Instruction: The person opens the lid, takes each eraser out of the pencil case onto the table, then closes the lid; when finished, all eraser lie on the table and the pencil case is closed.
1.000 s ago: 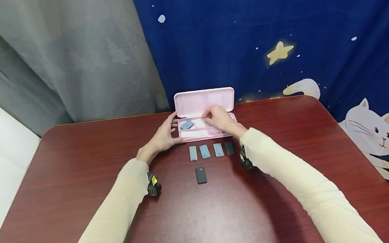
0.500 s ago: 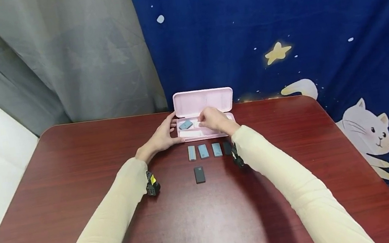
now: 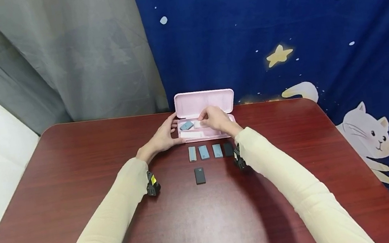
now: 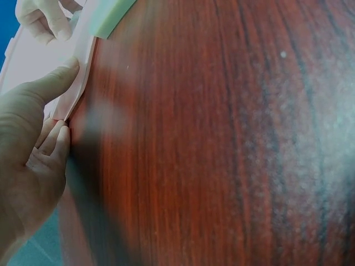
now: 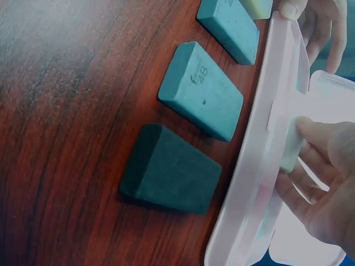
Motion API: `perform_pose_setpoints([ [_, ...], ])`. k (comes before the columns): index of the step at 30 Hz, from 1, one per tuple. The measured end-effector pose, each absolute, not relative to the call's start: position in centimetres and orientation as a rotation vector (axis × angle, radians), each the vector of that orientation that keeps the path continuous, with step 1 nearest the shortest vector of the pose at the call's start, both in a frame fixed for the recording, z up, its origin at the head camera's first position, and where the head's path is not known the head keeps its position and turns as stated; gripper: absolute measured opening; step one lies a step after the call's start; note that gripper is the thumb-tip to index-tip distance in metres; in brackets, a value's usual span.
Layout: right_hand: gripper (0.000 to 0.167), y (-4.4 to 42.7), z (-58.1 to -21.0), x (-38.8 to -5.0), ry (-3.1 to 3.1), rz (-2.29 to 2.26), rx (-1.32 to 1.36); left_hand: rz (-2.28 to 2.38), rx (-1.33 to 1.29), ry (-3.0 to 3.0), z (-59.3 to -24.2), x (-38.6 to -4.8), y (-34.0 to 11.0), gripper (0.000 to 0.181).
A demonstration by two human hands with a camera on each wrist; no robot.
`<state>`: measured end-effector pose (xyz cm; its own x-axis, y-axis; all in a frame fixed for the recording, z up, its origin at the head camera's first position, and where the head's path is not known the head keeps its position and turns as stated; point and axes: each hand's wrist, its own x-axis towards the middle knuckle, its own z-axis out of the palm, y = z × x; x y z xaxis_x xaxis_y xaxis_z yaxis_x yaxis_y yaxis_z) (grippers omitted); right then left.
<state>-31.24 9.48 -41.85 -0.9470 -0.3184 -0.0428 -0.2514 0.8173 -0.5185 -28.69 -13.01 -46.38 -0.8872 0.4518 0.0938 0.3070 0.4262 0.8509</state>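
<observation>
Four blocks (image 3: pixel 204 152) lie in a row on the table (image 3: pixel 72 170), just near of the pink case (image 3: pixel 205 138), with the darkest at the right end; one more dark block (image 3: pixel 199 176) lies nearer the person. The case stands by the table's far edge, its lid (image 3: pixel 204 102) raised on the far side. The right hand (image 3: pixel 217 119) pinches a pale block (image 5: pixel 293 145) between thumb and fingertips over the case, so its fingers are nearly closed; whether that block touches the floor beneath cannot be told. The left hand (image 3: pixel 162 138) grips the case's left end, its thumb on the near rim and its other fingers spread along the outside. A blue block (image 3: pixel 186 125) sits askew at the left of the far compartment. The step in hand seems to be positioning the pale block beside it; the next move likely calls for a level, light pinch and a steady case, as the block could catch on the thin walls. The table is reddish-brown, grained and glossy, with a glare toward the near side. Beyond it hang a grey curtain (image 3: pixel 91 48) at left and a blue curtain (image 3: pixel 223 40) with stars and a cat at right.
</observation>
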Motion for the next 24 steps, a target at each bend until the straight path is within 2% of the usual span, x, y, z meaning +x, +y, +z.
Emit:
perform_pose_setpoints([
  [6,0.013,10.2,-41.9,-31.6,2.966,-1.028,-0.311,1.439,0.681,2.531,-46.4,-28.7,-13.0,0.100],
  [11,0.025,11.0,-41.5,-31.5,3.016,-1.206,-0.123,1.432,0.689,2.539,-46.3,-28.6,-13.1,0.099],
  [17,0.033,11.5,-42.0,-31.0,2.783,-1.490,-0.177,1.429,0.693,2.550,-46.2,-28.6,-13.2,0.098],
  [24,0.033,12.0,-41.9,-30.5,2.526,-1.698,-0.018,1.425,0.711,2.543,-46.2,-28.5,-13.2,0.099],
])
